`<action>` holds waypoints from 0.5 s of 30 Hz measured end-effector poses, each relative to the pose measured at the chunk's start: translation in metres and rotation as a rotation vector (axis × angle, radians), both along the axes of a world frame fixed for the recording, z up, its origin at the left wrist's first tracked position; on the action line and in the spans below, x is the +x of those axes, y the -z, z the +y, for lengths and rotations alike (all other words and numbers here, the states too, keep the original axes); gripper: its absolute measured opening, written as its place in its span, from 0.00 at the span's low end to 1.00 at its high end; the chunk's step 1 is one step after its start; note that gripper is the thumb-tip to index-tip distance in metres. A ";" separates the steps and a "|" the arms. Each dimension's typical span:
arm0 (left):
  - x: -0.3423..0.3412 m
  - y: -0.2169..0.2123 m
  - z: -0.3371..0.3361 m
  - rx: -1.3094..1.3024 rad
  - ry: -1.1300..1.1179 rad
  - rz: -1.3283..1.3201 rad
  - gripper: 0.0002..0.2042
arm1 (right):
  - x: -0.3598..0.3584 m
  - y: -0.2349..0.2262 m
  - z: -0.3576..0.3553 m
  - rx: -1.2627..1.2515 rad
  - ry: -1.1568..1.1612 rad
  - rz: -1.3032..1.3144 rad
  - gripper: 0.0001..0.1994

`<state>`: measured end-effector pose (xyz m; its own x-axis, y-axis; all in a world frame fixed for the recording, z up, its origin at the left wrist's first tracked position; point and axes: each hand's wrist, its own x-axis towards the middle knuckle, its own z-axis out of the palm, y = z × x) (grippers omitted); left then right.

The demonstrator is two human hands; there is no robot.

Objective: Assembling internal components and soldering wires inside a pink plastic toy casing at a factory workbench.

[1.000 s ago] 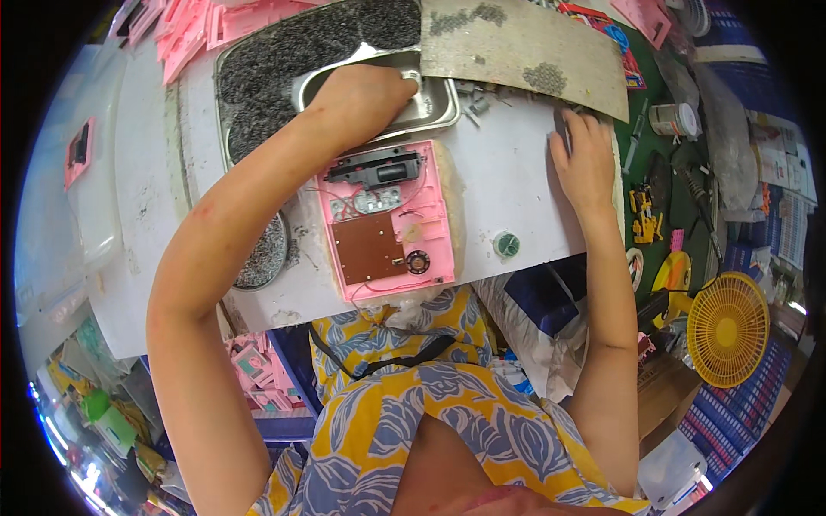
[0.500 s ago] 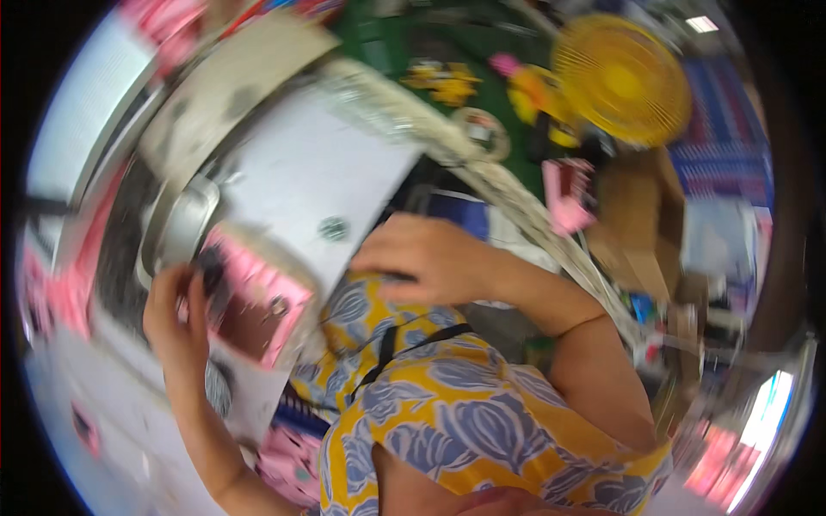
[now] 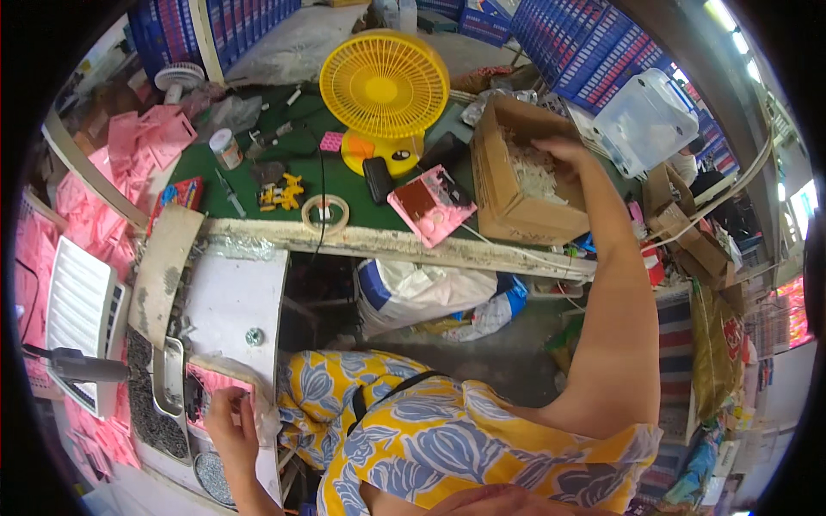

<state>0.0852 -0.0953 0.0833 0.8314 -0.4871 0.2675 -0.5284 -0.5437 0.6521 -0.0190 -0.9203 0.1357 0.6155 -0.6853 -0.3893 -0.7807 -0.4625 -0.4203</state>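
At the left, a steel tray (image 3: 169, 361) sits beside a pink casing (image 3: 206, 378) on the white bench (image 3: 228, 292), towards that bench's right edge. The left hand (image 3: 231, 423) is bent over the casing, covering much of it; whether its fingers pinch anything cannot be told. The casing looks like thin moulded plastic, light and fairly stiff, probably smooth; its outer walls should offer the safest hold, away from the fittings inside. Further right, along the near edge of the green bench (image 3: 366, 209), a 2nd pink casing (image 3: 456, 199) lies tilted, its brown panel and loose-looking parts facing up; it too is best lifted by 2 opposite sides, since the inner parts could be fragile. Just right of it, a cardboard box (image 3: 542, 222) stands open at that same near edge, with small whitish pieces (image 3: 535, 176) heaped inside. The right hand (image 3: 564, 152) reaches over them, fingers pointing left and down; whether it grips 1 or more is not visible. The pieces appear very light and likely to tangle, so fingertips would suit them, taking each by its edge.
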 end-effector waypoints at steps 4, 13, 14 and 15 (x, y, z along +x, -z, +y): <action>-0.010 0.006 -0.006 0.056 -0.048 0.003 0.04 | 0.024 0.073 -0.015 -0.140 -0.210 0.151 0.50; -0.004 0.020 -0.033 0.089 -0.072 0.056 0.04 | 0.057 0.044 0.093 -0.419 -0.399 0.187 0.52; -0.003 0.016 -0.035 0.088 -0.081 0.046 0.04 | 0.062 0.043 0.088 -0.358 -0.459 0.225 0.50; -0.002 0.012 -0.037 0.088 -0.090 0.037 0.04 | 0.063 0.038 0.081 -0.297 -0.520 0.263 0.49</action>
